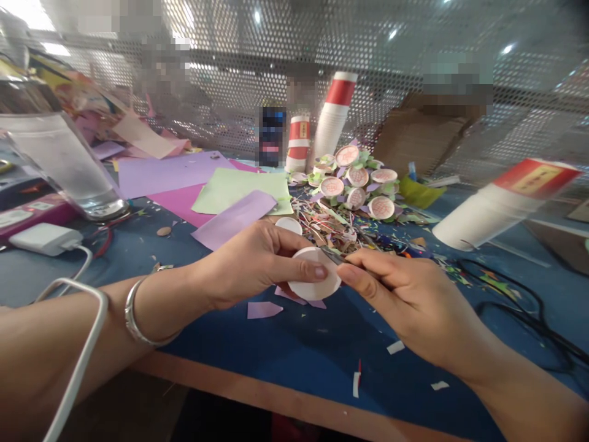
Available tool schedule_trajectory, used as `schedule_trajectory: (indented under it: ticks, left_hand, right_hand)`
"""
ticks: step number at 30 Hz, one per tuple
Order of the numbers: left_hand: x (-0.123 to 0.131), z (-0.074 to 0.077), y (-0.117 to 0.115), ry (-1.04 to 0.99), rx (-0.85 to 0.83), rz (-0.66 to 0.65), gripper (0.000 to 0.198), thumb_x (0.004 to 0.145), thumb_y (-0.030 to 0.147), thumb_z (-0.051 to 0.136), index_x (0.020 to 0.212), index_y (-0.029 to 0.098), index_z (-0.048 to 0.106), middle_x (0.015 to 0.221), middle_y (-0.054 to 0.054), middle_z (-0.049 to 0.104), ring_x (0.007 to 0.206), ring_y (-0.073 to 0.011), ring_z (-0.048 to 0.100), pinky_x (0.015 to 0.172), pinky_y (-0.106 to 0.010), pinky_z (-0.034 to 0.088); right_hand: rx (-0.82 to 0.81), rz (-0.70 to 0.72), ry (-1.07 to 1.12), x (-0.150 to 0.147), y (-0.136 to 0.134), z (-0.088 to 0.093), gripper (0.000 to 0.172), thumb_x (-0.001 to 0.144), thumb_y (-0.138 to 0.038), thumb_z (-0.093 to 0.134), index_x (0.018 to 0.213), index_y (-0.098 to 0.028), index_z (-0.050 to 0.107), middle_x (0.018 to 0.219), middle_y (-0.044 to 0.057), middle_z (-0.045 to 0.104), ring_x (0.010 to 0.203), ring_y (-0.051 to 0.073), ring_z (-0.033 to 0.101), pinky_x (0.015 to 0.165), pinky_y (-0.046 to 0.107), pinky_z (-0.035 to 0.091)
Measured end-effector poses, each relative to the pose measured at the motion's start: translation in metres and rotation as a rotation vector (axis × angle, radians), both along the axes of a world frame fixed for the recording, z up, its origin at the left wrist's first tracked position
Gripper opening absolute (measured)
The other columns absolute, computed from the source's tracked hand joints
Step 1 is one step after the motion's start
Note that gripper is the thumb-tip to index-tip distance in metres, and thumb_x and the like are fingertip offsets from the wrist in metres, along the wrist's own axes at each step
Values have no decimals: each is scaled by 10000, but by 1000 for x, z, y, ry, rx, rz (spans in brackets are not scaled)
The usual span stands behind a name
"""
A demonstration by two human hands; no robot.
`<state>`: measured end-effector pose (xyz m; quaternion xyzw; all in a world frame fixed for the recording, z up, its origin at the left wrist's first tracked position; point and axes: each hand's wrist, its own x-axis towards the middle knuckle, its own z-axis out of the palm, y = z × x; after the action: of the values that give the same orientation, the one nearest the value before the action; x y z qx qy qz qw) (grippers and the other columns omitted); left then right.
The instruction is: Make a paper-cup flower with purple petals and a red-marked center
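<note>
My left hand (pixel 271 261) pinches a round white paper cup bottom (pixel 317 288), its thumb lying flat across the face. My right hand (pixel 400 291) is closed around a pair of scissors (pixel 334 255), of which only the dark metal blades show; the handles are hidden in the fingers. The blades meet the upper right edge of the disc. Just behind my left hand lies another white disc (pixel 289 226). Below the hands, purple paper pieces (pixel 264 309) are on the blue table.
Trimmed cup bottoms with printed faces (pixel 358 177) are piled behind shredded scraps (pixel 329 224). Stacked paper cups (pixel 483 212) lean at right, near a black cable (pixel 510 307). Coloured sheets (pixel 243 190) and a glass of water (pixel 69 159) are at left. A white cable (pixel 87 344) crosses my left forearm.
</note>
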<state>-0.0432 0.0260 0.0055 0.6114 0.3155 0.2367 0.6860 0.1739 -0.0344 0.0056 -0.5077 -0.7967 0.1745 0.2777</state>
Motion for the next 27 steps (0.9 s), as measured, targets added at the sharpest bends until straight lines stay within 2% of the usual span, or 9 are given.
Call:
schedule_trajectory:
  ticks: [8, 11, 17, 22, 27]
  left_hand:
    - [0, -1, 1, -33, 5, -13, 222, 777, 335, 843, 836, 128, 790, 764, -35, 732, 651, -98, 628, 588, -197, 461]
    - [0, -2, 1, -43, 7, -9, 205, 798, 319, 826, 852, 125, 784, 778, -40, 737, 651, -98, 639, 577, -193, 458]
    - [0, -2, 0, -92, -53, 54, 268, 776, 298, 835, 900, 110, 691, 800, -58, 727, 656, -138, 680, 569, -233, 545]
    - [2, 1, -3, -111, -62, 127, 178, 835, 198, 724, 935, 137, 590, 803, -38, 689, 665, -149, 677, 595, -295, 597]
    - [3, -2, -4, -114, -31, 93, 224, 849, 240, 739, 929, 161, 546, 783, -21, 668, 653, -144, 672, 597, -278, 573]
  right_hand:
    - [-38, -9, 43, -4, -2, 3, 491, 1051, -513, 456, 667, -211, 496, 590, -43, 385, 525, 94, 381, 497, 267, 312]
    - [-46, -42, 101, -2, 0, 1, 504, 1038, -537, 473, 657, -208, 504, 568, -47, 372, 498, 89, 345, 473, 268, 286]
    - [-259, -166, 397, 4, 7, -7, 470, 952, -662, 552, 840, -209, 608, 564, -78, 313, 477, 85, 289, 425, 250, 219]
    - [-444, -99, 627, -2, 7, -10, 459, 932, -634, 611, 789, -201, 561, 610, -87, 259, 496, 69, 212, 415, 233, 148]
    - [-485, -23, 624, -8, 7, -10, 335, 865, -510, 761, 919, -195, 659, 629, -76, 386, 489, 60, 261, 404, 223, 157]
